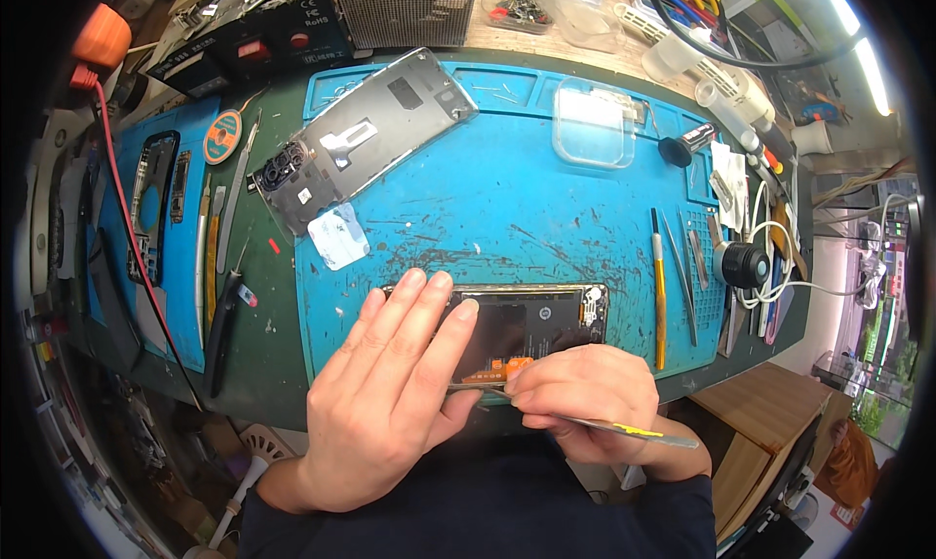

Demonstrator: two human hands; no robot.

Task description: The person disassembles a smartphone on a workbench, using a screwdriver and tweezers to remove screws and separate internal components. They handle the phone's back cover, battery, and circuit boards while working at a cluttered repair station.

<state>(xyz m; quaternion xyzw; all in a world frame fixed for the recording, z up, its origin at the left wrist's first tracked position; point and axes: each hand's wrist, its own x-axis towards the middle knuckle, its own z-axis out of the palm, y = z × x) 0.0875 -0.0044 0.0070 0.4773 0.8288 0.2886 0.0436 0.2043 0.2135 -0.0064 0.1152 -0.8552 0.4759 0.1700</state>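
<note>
Phones numbered two on my bench: one opened black smartphone with its dark battery exposed (526,325) near the front edge of the blue silicone work mat (507,198), and one detached grey back cover with a camera cluster (361,140) farther back on the same mat. A third black phone frame (153,208) lay on a second blue mat at the far left.

The opened phone's long axis ran left to right, parallel to the mat's front edge, its inside facing up, with the orange flex strips along its near side.

My left hand (385,393) lay flat, fingers (424,310) together and extended, pressing on the phone's left end. My right hand (585,398) was closed, pinching a thin flat metal pry tool with a yellow mark (624,427); its tip met the phone's near edge and its handle pointed out to the right.

One yellow-handled tool (659,296) and one pair of grey tweezers (682,281) lay just right of the phone, both pointing away from me.

One clear plastic box (593,122) sat at the back of the mat; I couldn't tell what it held. Another clear tray (522,3) behind the mat held small dark and red parts.
</note>
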